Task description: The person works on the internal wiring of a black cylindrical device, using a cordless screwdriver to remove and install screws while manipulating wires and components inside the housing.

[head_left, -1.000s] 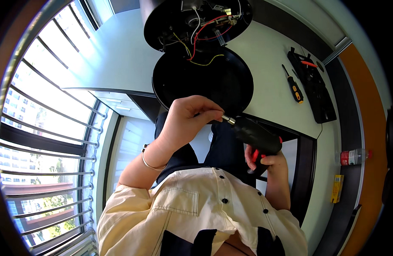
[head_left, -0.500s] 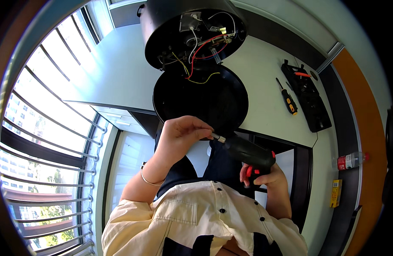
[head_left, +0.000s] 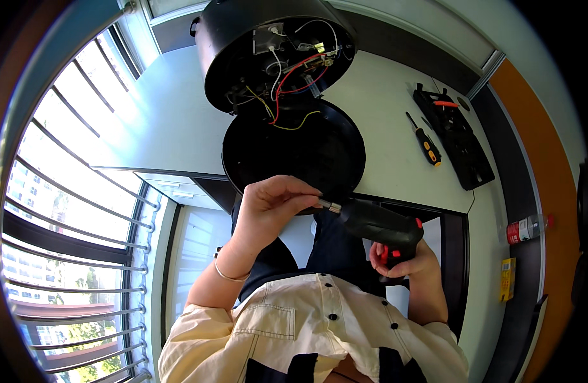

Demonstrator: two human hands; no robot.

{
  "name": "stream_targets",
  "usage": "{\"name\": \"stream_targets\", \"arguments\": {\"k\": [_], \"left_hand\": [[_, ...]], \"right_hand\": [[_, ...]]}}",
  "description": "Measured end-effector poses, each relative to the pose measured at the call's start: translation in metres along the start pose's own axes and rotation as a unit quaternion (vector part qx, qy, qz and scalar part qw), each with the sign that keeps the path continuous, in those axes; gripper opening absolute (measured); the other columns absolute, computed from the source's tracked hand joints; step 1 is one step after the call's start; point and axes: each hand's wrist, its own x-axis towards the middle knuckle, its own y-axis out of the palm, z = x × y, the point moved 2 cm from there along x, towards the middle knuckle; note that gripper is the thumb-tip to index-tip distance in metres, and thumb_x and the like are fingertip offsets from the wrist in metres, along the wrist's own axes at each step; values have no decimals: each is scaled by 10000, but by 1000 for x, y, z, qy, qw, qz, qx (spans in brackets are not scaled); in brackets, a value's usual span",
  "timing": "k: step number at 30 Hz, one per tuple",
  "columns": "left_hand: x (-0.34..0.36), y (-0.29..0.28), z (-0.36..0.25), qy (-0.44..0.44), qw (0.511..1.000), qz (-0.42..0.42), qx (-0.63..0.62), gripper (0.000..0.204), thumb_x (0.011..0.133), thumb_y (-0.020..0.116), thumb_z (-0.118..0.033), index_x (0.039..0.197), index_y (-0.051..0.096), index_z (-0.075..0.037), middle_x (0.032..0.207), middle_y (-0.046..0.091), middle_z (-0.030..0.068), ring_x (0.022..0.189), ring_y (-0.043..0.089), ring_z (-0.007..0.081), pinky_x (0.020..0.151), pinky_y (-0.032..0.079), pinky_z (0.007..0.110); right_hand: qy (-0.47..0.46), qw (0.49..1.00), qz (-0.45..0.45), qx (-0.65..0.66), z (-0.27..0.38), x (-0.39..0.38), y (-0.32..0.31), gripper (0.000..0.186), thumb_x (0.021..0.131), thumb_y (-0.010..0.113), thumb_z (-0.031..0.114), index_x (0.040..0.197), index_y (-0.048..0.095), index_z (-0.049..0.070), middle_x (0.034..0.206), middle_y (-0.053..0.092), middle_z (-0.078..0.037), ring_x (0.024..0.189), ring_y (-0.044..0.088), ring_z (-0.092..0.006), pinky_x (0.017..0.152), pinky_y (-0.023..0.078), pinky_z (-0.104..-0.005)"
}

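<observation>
One power screwdriver (head_left: 383, 223) is over the thighs (head_left: 337, 252), its grip (head_left: 404, 251) partly hidden by the right hand (head_left: 420, 262) wrapping it; the left hand (head_left: 273, 199) pinches its metal shaft (head_left: 333, 206), covering the tip. Beyond, a wired appliance (head_left: 239, 57) is cut off.

The right hand (head_left: 416, 260) grips a black power screwdriver (head_left: 380, 223) while the left hand (head_left: 273, 199) pinches its metal bit (head_left: 330, 205).

Bright, barred window (head_left: 70, 255) at left; white tabletop (head_left: 389, 140), white drawers (head_left: 177, 189) below, orange-brown panel (head_left: 556, 185) at right
</observation>
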Motion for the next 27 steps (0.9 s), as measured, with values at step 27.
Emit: {"name": "stream_targets", "arguments": {"k": [27], "left_hand": [[67,-122,-20,173,824,-439,313,174,848,621,-175,869,604,-3,907,593,73,812,564,144,765,469,268]], "right_hand": [[-319,712,-334,-529,55,67,-18,244,625,704,56,814,562,-7,666,558,-80,583,533,-167,576,437,-277]]}}
